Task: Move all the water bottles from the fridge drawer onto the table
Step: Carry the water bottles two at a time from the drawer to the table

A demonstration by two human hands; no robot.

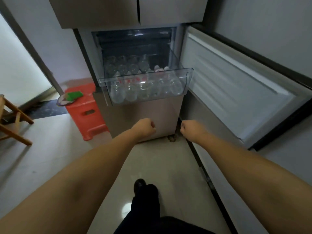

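A clear plastic fridge drawer (189, 71) is pulled out of the fridge in front of me. It holds several clear water bottles (131, 88) lying on their sides, some with red-and-white labels. A second row of bottles (123, 66) lies further back in the drawer. My left hand (145, 128) and my right hand (190, 130) are held out below the drawer, in front of the lower fridge panel. Both are curled into fists and hold nothing. No table is in view.
The fridge door (236, 92) stands open to the right. A red plastic stool (87, 112) with a green object (74, 95) on it stands left of the fridge. A wooden stool (15, 119) is at the far left. My dark shoe (140, 184) is on the tiled floor.
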